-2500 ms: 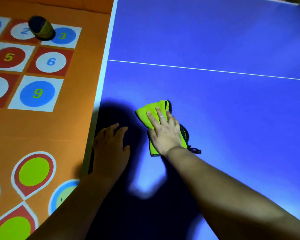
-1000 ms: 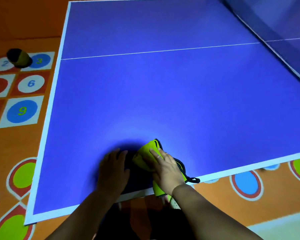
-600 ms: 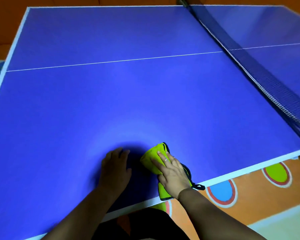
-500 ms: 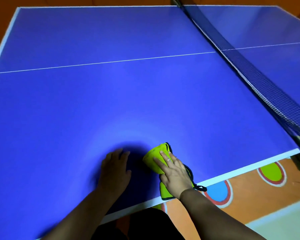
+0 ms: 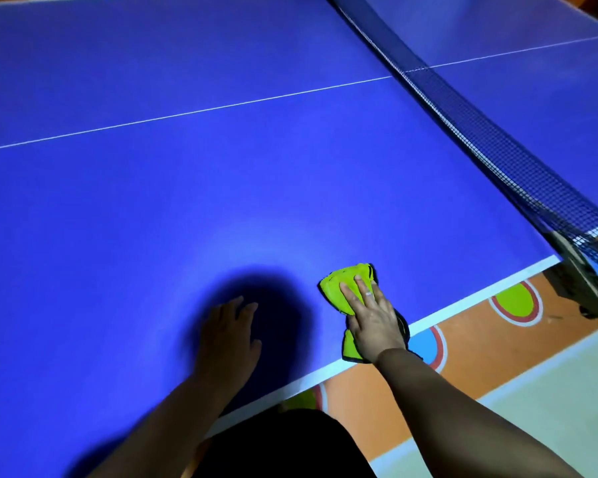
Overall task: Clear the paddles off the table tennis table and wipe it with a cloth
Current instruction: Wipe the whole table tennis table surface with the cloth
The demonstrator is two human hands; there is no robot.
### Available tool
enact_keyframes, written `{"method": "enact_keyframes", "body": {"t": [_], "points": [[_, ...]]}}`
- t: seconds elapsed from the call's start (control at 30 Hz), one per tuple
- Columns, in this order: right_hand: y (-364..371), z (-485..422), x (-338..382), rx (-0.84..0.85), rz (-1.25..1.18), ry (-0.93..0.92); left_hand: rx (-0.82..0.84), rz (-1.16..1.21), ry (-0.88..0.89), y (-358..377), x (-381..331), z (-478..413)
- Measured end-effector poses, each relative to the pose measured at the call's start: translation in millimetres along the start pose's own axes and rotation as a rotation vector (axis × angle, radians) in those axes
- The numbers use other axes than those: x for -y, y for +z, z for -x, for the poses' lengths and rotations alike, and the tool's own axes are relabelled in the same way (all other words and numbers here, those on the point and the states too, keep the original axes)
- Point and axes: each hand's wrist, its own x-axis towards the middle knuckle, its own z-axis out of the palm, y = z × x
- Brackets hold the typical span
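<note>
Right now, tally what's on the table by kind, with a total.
Hands: 2 (left hand, right hand)
Cloth, yellow-green: 1
Net: 1
Total: 4

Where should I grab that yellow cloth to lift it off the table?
Probably the bunched far end of the cloth, pinched from above: it stands folded up beyond the fingertips of the right hand, while the near end lies pinned under the palm.

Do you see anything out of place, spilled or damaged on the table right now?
Nothing stands out. The right hand presses the yellow-green cloth at the table edge; the left hand rests flat beside it.
</note>
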Motion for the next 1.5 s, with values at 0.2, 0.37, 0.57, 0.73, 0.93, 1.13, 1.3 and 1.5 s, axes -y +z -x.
{"method": "enact_keyframes", "body": {"t": [0.2,0.37,0.57,0.73,0.93,1.13,1.3,1.5], "points": [[-8,5,20,0.075,0.001,0.11,0.016,0.026,0.065,-5,13,7],[-10,1,16,0.119,0.017,0.101,0.033,0.017,0.123,-6,14,2],[-8,-4,-3,0.071,0.024,0.023,0.07,0.007,0.201,3,-21,-29],[-15,-19,-45,-0.035,-0.045,0.02,0.101,0.03,0.254,27,-83,-70],[-43,-52,-166,-0.114,-0.077,0.059,0.128,0.075,0.277,68,-185,-123],[-74,-84,-283,-0.167,-0.096,0.057,0.131,0.104,0.269,106,-293,-188],[-100,-108,-358,-0.197,-0.064,0.055,0.093,0.119,0.246,130,-366,-227],[-118,-132,-403,-0.222,-0.089,0.084,0.09,0.105,0.193,138,-406,-240]]}}
